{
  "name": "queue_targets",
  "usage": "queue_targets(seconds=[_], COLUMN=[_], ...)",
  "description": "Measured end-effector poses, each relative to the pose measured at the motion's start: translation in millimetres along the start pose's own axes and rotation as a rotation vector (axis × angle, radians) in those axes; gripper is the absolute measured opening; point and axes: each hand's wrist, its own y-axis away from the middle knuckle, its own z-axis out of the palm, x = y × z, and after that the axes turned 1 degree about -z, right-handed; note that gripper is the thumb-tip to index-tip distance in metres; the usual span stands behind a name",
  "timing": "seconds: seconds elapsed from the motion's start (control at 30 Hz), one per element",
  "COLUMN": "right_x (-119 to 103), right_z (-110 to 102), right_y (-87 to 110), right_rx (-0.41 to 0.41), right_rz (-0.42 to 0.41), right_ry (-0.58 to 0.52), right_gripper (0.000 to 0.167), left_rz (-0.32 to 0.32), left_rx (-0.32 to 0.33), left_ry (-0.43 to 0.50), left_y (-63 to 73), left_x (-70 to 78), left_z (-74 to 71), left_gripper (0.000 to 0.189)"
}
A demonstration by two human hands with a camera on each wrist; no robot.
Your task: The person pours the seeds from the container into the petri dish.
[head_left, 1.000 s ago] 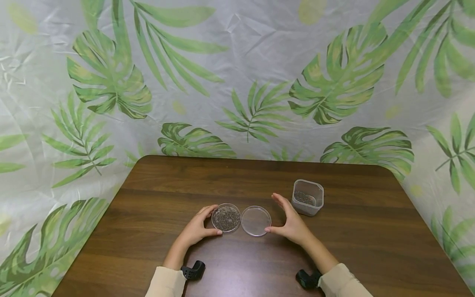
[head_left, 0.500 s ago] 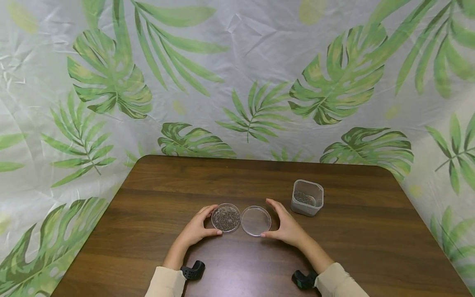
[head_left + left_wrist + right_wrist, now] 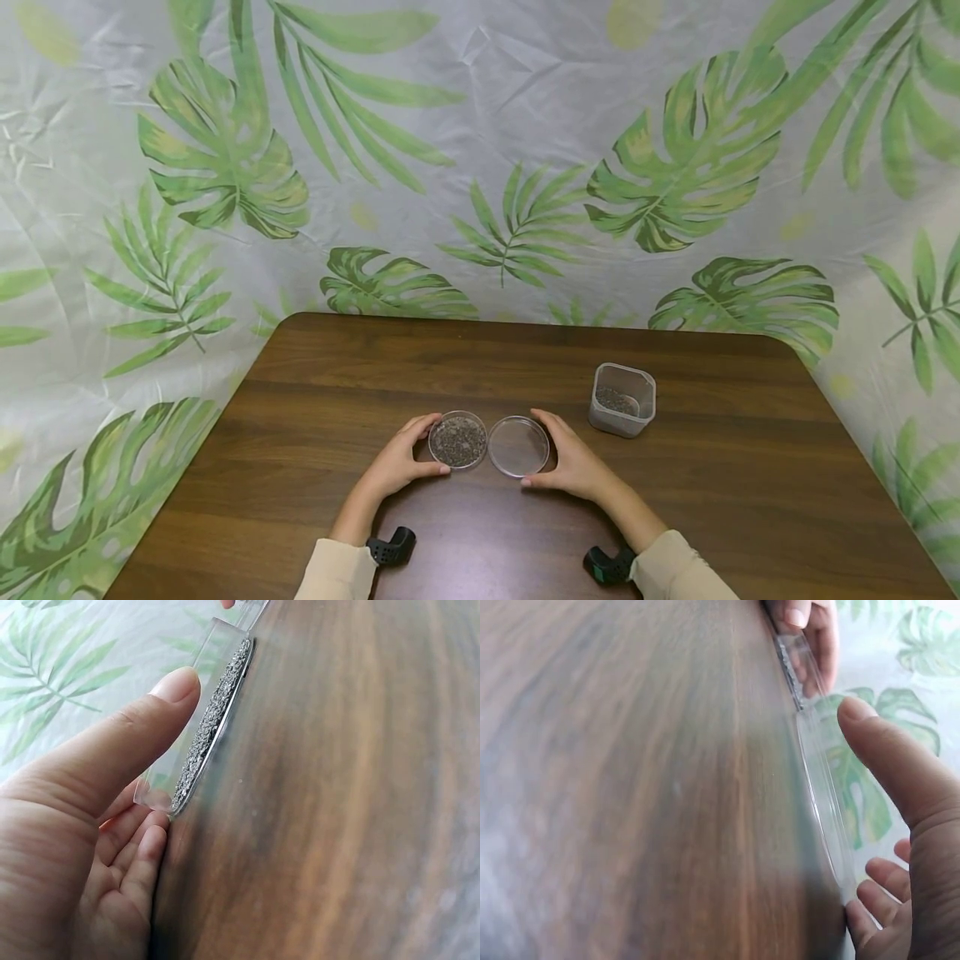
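Note:
A clear round petri dish (image 3: 458, 440) with grey-brown granular material stands on the table. My left hand (image 3: 399, 460) holds its rim, thumb on the near side and fingers on the far side. In the left wrist view, the thumb (image 3: 178, 686) overlaps the dish's clear wall, above the grainy layer. Right beside it lies a second clear round dish or lid (image 3: 519, 447) with no granules visible in it. My right hand (image 3: 573, 463) curves around its right side, thumb and fingers spread close to the rim. Whether they touch it I cannot tell.
A clear square plastic tub (image 3: 622, 400) with some of the same dark granules stands behind my right hand. The brown wooden table (image 3: 360, 358) ends at a leaf-patterned curtain (image 3: 510, 125).
My right hand has moved left, its thumb and fingers coming closer around the second dish or lid. My left hand and both dishes have stayed in place.

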Motion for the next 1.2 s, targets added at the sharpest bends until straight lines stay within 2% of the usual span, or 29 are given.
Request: queue_targets(seconds=[0.27, 0.87, 1.2], right_x=[2.3, 0.1, -2.3], right_z=[4.1, 7.3, 8.3], right_y=[-0.3, -3.5, -3.2], right_rx=[-0.015, -0.043, -0.032], right_rz=[0.036, 0.063, 0.074], right_ry=[0.030, 0.130, 0.141], right_gripper=[0.105, 0.106, 0.105], left_rz=[-0.010, -0.009, -0.012], left_rx=[-0.005, -0.003, 0.001], left_ry=[0.001, 0.001, -0.001], left_y=[-0.2, 0.1, 0.1], left_x=[-0.4, 0.6, 0.1], left_z=[0.3, -0.1, 0.2], left_gripper=[0.081, 0.080, 0.081])
